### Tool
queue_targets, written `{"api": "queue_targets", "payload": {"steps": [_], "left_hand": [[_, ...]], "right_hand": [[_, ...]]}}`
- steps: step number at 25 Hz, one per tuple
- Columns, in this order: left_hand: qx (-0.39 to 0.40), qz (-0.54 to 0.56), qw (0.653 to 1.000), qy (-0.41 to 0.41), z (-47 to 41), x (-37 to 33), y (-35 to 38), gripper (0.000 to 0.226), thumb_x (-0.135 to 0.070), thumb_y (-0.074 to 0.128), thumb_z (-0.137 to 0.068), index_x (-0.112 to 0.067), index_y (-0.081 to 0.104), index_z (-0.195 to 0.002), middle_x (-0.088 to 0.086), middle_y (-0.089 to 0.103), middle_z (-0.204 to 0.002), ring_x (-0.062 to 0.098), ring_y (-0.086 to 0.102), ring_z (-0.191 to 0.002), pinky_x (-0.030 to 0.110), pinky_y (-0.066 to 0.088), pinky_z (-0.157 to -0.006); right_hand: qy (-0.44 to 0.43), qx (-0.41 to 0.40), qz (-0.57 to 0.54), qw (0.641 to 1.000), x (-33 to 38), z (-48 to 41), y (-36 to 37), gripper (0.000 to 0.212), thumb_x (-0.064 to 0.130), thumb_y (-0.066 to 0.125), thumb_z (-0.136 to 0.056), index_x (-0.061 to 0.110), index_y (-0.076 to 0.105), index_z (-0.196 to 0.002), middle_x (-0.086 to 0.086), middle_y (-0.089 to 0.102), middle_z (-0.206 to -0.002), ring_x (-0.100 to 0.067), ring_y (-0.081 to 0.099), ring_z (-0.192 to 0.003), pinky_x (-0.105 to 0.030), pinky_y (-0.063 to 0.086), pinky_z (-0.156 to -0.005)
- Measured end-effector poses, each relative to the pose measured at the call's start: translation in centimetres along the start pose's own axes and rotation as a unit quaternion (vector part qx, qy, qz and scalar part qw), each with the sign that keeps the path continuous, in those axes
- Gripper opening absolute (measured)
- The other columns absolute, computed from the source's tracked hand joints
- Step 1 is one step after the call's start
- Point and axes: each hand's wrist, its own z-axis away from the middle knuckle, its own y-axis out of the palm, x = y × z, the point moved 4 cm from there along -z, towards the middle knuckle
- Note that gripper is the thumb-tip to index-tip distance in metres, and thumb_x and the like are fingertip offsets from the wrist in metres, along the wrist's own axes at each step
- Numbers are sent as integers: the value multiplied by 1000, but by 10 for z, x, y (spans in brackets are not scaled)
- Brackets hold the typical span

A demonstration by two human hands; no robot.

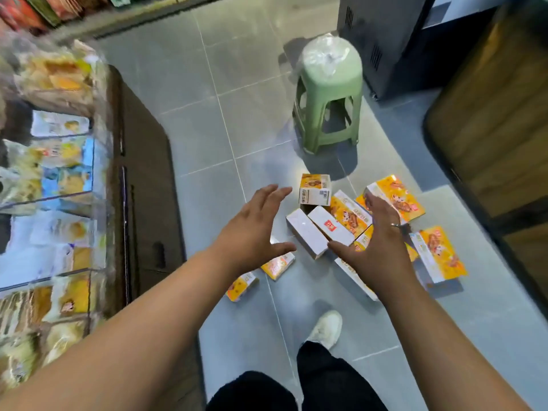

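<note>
Head view | left hand, right hand: fingers spread wide, holding nothing, above scattered yellow boxes on floor, mid-scene | risk: left sweep could topple upright box just beyond | print: red logo, barcode; wording seemingly too blurred to read

The person wears black trousers, a white sneaker and a thin ring on the right hand; the forearms are bare.

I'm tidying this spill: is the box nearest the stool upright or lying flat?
Upright. The box stands on end near the stool, with its barcode side showing, while the other boxes lie flat.
</note>
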Motion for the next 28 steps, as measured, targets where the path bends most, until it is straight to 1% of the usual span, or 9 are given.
{"api": "queue_targets", "payload": {"steps": [3,6,9,14,19,21,23,25,28], "left_hand": [[3,5,1000,-23,-58,38,45,101,-40,80,-74,-33,16,-152,-5,12,-158,21,30,-140,32,32,-108],[12,9,999,-40,-115,89,101,101,-42,79,-74,-33,16,-151,-6,14,-157,22,32,-139,40,36,-110],[25,6,999,-29,-167,140,161,101,-44,80,-73,-32,18,-151,-4,17,-156,22,31,-140,41,36,-110],[68,-18,997,10,-240,233,278,102,-46,80,-72,-30,18,-151,2,20,-156,25,28,-141,40,32,-113],[115,-40,992,8,-291,319,392,109,-49,83,-66,-35,16,-151,6,21,-154,32,31,-139,47,36,-109],[145,-63,987,2,-310,347,438,114,-48,84,-65,-38,10,-151,11,20,-155,35,27,-141,49,33,-111],[184,-81,980,-4,-324,364,481,119,-45,85,-64,-38,5,-151,16,18,-155,38,23,-142,49,30,-113],[205,-78,975,-20,-335,371,513,122,-40,87,-64,-36,2,-152,19,16,-155,42,29,-138,47,31,-113],[167,-34,983,-64,-346,369,530,110,-36,82,-71,-34,7,-151,16,22,-144,44,48,-119,43,39,-105]], "right_hand": [[26,5,28,999,-41,-49,55,102,38,84,-69,21,24,-150,-5,20,-158,-20,18,-144,-23,20,-107],[61,5,52,997,-95,-89,118,104,41,83,-69,23,23,-151,-6,16,-159,-24,14,-146,-40,28,-112],[97,-6,61,993,-155,-116,175,106,42,85,-67,25,22,-150,-6,17,-157,-28,21,-143,-47,36,-108],[152,3,100,983,-264,-142,283,106,43,85,-66,23,24,-150,-7,18,-157,-28,27,-141,-41,38,-104],[192,87,175,962,-364,-152,380,113,52,82,-66,31,9,-151,-7,11,-157,-33,26,-140,-46,43,-102],[209,121,202,949,-400,-159,411,116,52,81,-68,32,2,-150,-8,8,-155,-34,31,-137,-45,46,-99],[225,139,237,935,-428,-165,434,116,51,80,-70,33,-4,-149,-11,5,-153,-35,38,-132,-44,45,-101],[229,129,266,927,-445,-168,449,111,45,80,-73,33,-3,-147,-14,1,-148,-36,43,-126,-45,43,-103],[217,83,259,938,-457,-168,459,97,31,79,-77,32,10,-145,-9,-1,-143,-37,39,-127,-46,40,-105]]}}
